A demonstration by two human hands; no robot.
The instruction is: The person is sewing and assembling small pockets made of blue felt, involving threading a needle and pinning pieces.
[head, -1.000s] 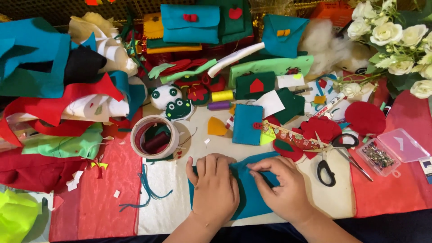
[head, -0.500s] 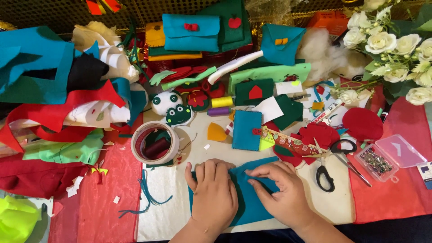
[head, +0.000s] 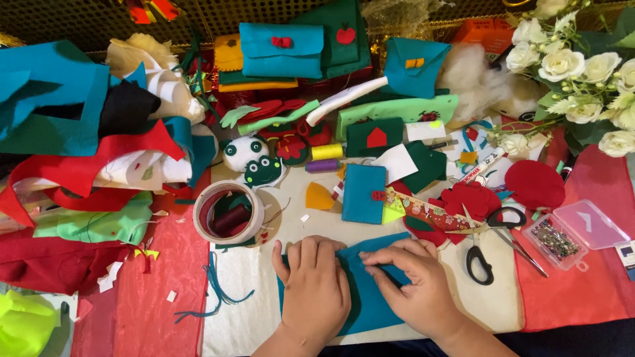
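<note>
Pressing and pinching a blue felt piece (head: 370, 297) with two bare hands.

Down low, the left hand (head: 316, 291) lies flat with fingers spread, holding the blue felt piece still on the table (head: 251, 317); this grip is open and wraps around nothing. The right hand (head: 413, 287) has its fingertips squeezed shut on the felt's top edge, just beside the left hand's fingers. The felt lies under both hands, its long side slanting up toward the right, and both hands are equally close. Just right of the right grip lie black scissors (head: 486, 248), then a clear box of pins (head: 572, 235). Up and left of the left grip stands a round tape roll (head: 228, 213). Straight up sits a small blue felt booklet (head: 364, 193). Farther away lean blue and green felt pouches (head: 281, 49), with white flowers (head: 569, 66) far right.
</note>
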